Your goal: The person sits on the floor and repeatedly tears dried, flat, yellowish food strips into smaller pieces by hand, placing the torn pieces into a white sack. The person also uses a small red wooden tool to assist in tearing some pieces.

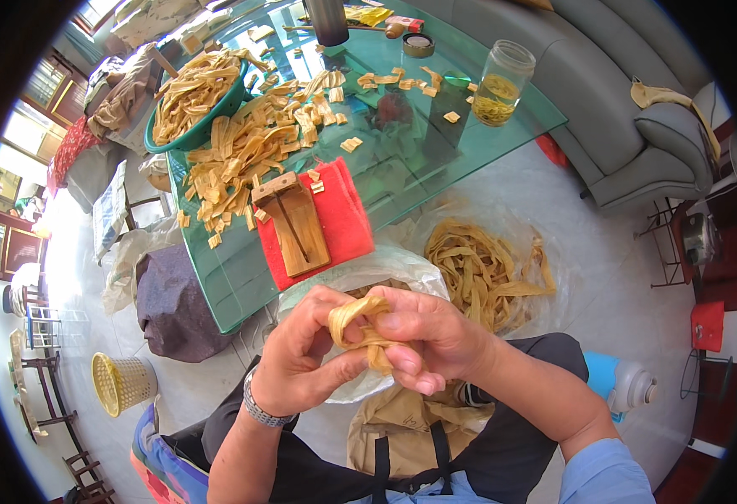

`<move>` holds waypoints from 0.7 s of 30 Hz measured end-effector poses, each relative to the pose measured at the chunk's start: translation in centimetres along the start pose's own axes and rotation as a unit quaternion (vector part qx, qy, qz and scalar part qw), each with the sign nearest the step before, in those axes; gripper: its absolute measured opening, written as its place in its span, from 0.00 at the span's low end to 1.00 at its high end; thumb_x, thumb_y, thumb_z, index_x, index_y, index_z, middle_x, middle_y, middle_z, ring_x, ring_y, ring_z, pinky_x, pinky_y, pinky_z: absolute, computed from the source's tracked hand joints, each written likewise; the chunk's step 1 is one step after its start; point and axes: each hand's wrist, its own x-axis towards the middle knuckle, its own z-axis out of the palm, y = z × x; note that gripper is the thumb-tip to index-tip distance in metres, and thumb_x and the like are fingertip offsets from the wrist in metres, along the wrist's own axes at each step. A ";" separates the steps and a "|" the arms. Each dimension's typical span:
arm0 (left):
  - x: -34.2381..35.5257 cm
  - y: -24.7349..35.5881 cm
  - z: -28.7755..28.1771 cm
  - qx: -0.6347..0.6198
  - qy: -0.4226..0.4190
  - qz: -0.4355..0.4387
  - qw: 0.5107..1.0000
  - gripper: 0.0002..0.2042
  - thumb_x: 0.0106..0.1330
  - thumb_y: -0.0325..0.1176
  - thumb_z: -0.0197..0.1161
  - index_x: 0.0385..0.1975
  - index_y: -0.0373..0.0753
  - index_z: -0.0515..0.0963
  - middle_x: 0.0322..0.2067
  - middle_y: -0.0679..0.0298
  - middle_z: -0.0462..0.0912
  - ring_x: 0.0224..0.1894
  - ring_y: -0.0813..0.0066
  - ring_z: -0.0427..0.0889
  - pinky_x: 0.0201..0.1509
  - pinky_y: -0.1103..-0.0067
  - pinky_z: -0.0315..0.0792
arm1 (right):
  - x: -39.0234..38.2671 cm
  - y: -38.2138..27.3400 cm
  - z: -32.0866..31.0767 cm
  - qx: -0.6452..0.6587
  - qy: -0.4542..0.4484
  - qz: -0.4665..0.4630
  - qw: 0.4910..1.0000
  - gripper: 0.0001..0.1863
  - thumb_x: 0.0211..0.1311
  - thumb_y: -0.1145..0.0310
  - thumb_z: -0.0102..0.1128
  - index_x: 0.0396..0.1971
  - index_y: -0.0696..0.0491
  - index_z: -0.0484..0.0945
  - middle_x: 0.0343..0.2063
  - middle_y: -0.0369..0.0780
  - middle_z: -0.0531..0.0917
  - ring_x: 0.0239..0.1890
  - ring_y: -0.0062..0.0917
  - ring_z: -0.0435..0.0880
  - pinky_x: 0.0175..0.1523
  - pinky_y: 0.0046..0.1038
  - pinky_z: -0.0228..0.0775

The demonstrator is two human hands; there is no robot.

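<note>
Pinched from both sides: the left grip point(305, 349) has thumb and fingers closed on a pale yellow strip point(353, 322), and the right grip point(435, 336) holds the same piece between thumb and fingers, so there it is, looped over on itself and up in the air between the two. A silver watch point(261, 405) circles the left wrist, and down in the lap lies a tan cloth point(385, 424) between dark trouser legs. Just past the knuckles, a white plastic bag point(414, 270), partly hidden; to its right, a tangle of long strips point(473, 273) on clear plastic. Up to the glass tabletop point(423, 172) now: a slotted wooden block point(301, 231) rests on a red cloth point(347, 206). Beyond, flat tan pieces point(238, 160) spread all over the left side, beside a teal basin point(198, 136) heaped with more. Across to the right, a glass jar point(499, 84) of yellowish liquid, and past the tabletop's edge, a grey sofa point(608, 126).
</note>
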 end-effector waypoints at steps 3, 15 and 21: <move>-0.1 -0.3 0.4 0.100 0.041 0.031 0.994 0.14 0.60 0.21 0.71 0.42 0.38 0.74 0.45 0.61 0.77 0.46 0.72 0.77 0.51 0.77 0.73 | 0.5 0.6 -0.3 0.019 0.013 -0.012 1.000 0.16 0.75 0.63 0.51 0.54 0.58 0.67 0.19 0.35 0.75 0.13 0.22 0.77 0.15 0.19 0.68; 0.3 -0.4 2.2 -0.040 0.225 -0.142 0.963 0.05 0.72 0.21 0.52 0.41 0.39 0.67 0.35 0.66 0.75 0.31 0.83 0.74 0.35 0.84 0.73 | 1.0 0.3 0.6 -0.479 0.153 -0.114 0.857 0.16 0.69 0.66 0.61 0.48 0.57 0.67 0.23 0.34 0.81 0.22 0.22 0.83 0.28 0.27 0.74; -0.5 -1.7 1.0 -0.137 0.179 -0.178 0.958 0.06 0.74 0.24 0.50 0.46 0.40 0.69 0.36 0.67 0.78 0.29 0.83 0.78 0.31 0.84 0.75 | 1.6 1.2 -0.7 -0.797 0.094 -0.374 0.464 0.20 0.59 0.66 0.73 0.45 0.55 0.72 0.24 0.43 0.80 0.20 0.36 0.82 0.23 0.29 0.71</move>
